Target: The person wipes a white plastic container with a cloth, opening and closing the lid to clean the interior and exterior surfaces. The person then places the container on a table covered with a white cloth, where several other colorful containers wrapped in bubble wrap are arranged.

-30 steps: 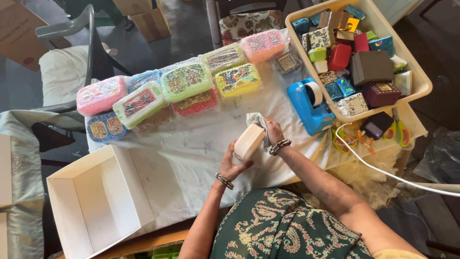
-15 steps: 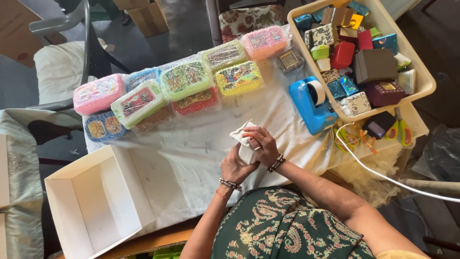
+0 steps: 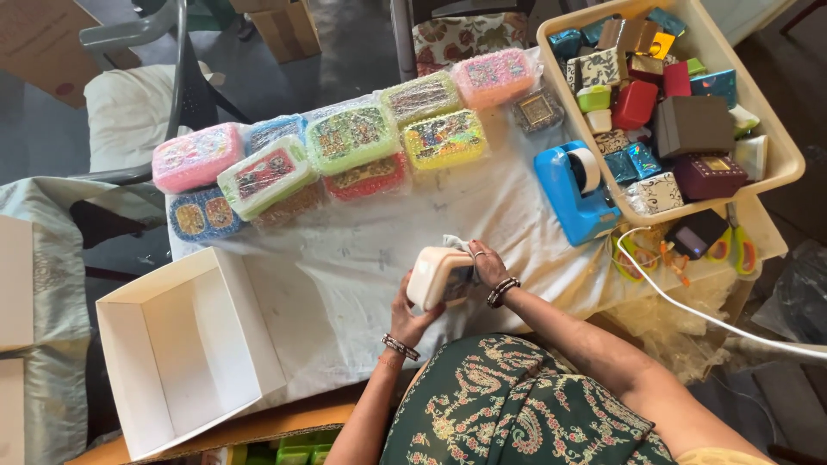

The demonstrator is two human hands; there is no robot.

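Near the front edge of the tabletop (image 3: 362, 258), we saw both hands on a small cream box (image 3: 438, 275) held just above the white cover. The left hand (image 3: 412, 317) gripped it from below, fingers clamped on its near end; the right hand (image 3: 488, 265) lay on its far side, fingers closed on the box and on a bit of grey cloth (image 3: 457, 245) bunched against it. To the left sat an open white carton (image 3: 185, 344), well apart from the hands. Beyond the hands ran a row of wrapped, bright boxes (image 3: 353, 142). To the right stood a blue tape dispenser (image 3: 575, 191), just beside a cream tray (image 3: 771, 138) full of little boxes, with scissors (image 3: 732, 245) near its front edge.
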